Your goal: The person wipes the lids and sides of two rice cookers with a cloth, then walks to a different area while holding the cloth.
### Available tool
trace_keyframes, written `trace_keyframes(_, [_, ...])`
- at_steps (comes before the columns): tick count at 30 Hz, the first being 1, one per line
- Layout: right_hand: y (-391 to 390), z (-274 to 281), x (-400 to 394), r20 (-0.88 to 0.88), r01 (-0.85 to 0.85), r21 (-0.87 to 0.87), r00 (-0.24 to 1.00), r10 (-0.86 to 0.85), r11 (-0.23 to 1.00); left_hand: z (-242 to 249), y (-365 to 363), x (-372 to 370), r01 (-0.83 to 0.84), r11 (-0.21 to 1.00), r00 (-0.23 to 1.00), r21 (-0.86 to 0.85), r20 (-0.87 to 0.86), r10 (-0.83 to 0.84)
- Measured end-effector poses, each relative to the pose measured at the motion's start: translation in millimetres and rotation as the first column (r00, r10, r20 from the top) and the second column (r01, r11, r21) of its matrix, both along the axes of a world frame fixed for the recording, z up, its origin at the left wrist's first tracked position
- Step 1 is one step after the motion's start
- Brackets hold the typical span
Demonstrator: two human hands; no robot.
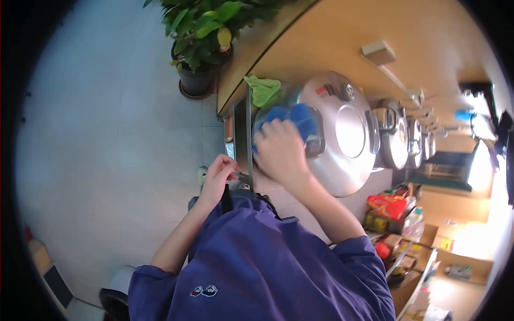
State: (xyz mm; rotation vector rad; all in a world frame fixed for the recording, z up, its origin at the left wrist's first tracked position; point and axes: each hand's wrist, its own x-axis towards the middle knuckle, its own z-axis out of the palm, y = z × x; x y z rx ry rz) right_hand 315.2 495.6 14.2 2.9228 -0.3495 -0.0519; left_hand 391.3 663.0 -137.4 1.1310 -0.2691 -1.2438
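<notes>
My right hand (281, 150) grips a blue cloth (304, 121), pressed to the side of a large silver metal pot or cooker, beside its side handle. The hand and cloth are slightly blurred. The big round metal lid (334, 166) shines with reflected light. My left hand (218, 175) is lower and to the left, its fingers bent together at the edge of a metal stand (242, 131). What those fingers pinch, if anything, is hard to make out. A green cloth (264, 91) lies crumpled at the stand's far end.
A potted plant (198, 75) stands on the floor by the wooden panel. Several more metal cookers (394, 140) line up to the right. Shelves at the lower right hold a red bag (386, 205) and a clear plastic bottle (414, 223). Grey floor (118, 139) extends on the left.
</notes>
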Motion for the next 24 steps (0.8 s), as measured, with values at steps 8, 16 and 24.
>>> trace_keyframes(8, [20.4,-28.0,-104.2,0.251,-0.021,0.005,0.968,0.019,1.0,45.0,-39.8,11.5,-0.18,0.983,0.98,-0.028,0.086,0.182])
trace_keyframes(16, [7.3,-25.6,-225.2,0.436,0.023,-0.019,0.9,-0.013,1.0,122.0,-113.4,-10.9,-0.288,0.934,0.836,-0.213,0.42,0.354])
trace_keyframes(24, [-45.9,-31.6,-339.6,0.424,0.285,0.798,0.359,-0.831,0.531,159.3,-203.7,-47.3,-0.059,0.962,0.475,-0.265,0.841,0.26])
